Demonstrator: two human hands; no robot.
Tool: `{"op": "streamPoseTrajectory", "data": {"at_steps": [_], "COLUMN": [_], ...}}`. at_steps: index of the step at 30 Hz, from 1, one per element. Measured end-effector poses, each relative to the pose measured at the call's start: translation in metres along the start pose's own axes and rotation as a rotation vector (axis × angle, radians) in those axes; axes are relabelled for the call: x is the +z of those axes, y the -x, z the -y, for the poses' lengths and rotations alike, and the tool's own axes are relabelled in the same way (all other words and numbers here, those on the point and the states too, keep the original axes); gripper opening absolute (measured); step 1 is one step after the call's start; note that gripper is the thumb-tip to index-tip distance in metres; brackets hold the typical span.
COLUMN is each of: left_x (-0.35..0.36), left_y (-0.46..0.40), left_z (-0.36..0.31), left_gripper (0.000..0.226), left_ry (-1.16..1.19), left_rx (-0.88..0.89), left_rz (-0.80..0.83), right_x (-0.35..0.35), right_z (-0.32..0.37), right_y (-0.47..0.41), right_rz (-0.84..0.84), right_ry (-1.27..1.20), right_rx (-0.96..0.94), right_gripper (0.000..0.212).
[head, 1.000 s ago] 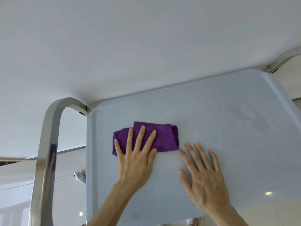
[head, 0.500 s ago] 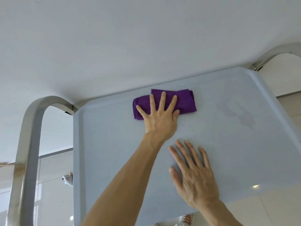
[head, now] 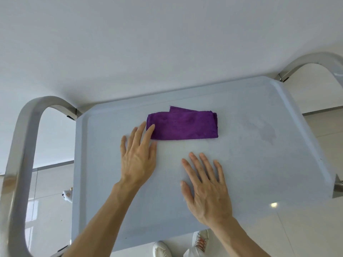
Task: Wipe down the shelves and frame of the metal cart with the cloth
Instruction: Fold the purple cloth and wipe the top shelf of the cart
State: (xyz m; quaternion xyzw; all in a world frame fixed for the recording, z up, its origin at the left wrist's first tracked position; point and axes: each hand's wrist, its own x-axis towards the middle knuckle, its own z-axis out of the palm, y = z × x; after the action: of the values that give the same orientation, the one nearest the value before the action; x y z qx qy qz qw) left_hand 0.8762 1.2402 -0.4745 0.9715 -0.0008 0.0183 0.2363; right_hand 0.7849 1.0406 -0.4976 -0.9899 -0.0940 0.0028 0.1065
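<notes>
Left hand (head: 138, 160) slid off cloth (head: 182, 126), fingers (head: 150, 131) touching

A single head-worn camera is looking forward and steeply down onto the top shelf (head: 241, 173) of the cart, and that shelf is serving as the landmark. The wide lens is sitting close above the shelf's near edge, so the shelf is filling the middle and lower frame while a pale wall is filling everything beyond its far edge. The curved handle loop (head: 20, 145) is bending in at the shelf's left end and another loop (head: 315, 60) is showing at its far right corner. White shoes (head: 200, 242) are showing on the floor just below the near edge.
</notes>
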Motion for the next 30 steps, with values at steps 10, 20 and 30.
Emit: {"op": "streamPoseTrajectory", "data": {"at_steps": [10,20,30], "left_x": [0.028,0.024,0.026], "left_y": [0.014,0.013,0.012], "left_z": [0.007,0.003,0.005], "left_gripper": [0.057,0.059,0.056], "left_ry": [-0.155,-0.174,-0.19], "left_rx": [-0.032,-0.062,-0.047], "left_rz": [-0.083,-0.071,-0.094], "right_x": [-0.015,-0.024,-0.025], "right_z": [-0.01,-0.014,-0.097], "right_y": [-0.025,-0.179,-0.204], "right_rz": [-0.146,0.096,-0.184], "right_ry": [-0.091,0.034,0.04], "right_rx": [-0.106,-0.552,-0.18], "right_gripper": [0.039,0.044,0.039]}}
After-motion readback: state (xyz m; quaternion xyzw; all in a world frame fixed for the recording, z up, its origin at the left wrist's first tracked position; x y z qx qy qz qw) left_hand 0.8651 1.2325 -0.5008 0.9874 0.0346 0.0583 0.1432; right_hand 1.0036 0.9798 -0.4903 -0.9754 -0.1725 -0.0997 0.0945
